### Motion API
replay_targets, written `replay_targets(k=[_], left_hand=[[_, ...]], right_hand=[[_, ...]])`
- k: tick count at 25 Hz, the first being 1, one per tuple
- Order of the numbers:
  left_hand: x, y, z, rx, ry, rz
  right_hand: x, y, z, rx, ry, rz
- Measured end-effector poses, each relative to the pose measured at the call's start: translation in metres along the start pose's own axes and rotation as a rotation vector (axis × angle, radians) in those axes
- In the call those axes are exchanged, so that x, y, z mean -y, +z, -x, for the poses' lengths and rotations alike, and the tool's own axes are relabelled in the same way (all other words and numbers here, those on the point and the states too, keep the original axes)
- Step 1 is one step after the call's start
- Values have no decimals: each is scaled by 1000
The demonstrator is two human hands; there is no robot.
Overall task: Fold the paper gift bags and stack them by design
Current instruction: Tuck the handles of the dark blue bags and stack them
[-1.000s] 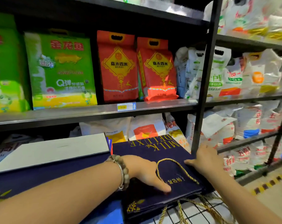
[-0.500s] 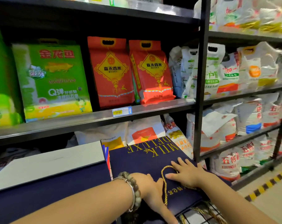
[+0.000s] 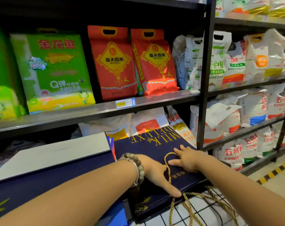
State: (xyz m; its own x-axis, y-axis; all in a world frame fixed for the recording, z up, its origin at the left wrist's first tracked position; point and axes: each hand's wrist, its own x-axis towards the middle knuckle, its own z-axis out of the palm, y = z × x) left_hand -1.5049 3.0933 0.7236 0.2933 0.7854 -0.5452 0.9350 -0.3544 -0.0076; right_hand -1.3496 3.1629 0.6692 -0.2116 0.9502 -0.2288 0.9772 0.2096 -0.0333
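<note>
Our navy gift bag [image 3: 143,147], the one lettered MILK DELUXE in gold, lies folded flat on top of a stack of like bags [image 3: 148,209], which sits on a wire rack [image 3: 199,216] under the store shelf. Both our hands lie open on it and grip nothing.

Our left hand [image 3: 154,172], with a beaded bracelet [image 3: 139,167] at the wrist, presses down with straight fingers. Its longest finger reaches the bag's near edge.

A second ago our right hand [image 3: 190,159] was out at the bag's right edge, close to the black shelf post [image 3: 203,95]. It now rests further in on the top face, fingers spread flat, much as it did half a second ago.

The bag's gold cord handle [image 3: 166,162] loops on the face between the two hands, and the right fingertips touch it. More gold cords [image 3: 195,203] trail off the stack's near edge over the rack.

To the left, just beside the stack, lies a larger navy bag [image 3: 40,181] with a white panel. It has not shifted.
</note>
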Motion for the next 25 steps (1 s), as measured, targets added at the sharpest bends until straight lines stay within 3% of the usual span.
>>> replay_targets(k=[4, 6, 10, 14, 19, 25], left_hand=[[23, -10, 38, -282, 79, 111], [43, -11, 71, -408, 83, 132], [100, 13, 145, -474, -45, 67], [150, 63, 188, -342, -276, 13], [171, 114, 218, -424, -270, 245], [173, 140, 266, -671, -224, 390]], right_hand=[[20, -25, 27, -455, -80, -111], [44, -37, 44, -551, -215, -251], [118, -45, 95, -468, -631, -434], [183, -41, 127, -265, -954, -287], [221, -32, 125, -149, -962, -6], [223, -33, 134, -461, -943, 161]])
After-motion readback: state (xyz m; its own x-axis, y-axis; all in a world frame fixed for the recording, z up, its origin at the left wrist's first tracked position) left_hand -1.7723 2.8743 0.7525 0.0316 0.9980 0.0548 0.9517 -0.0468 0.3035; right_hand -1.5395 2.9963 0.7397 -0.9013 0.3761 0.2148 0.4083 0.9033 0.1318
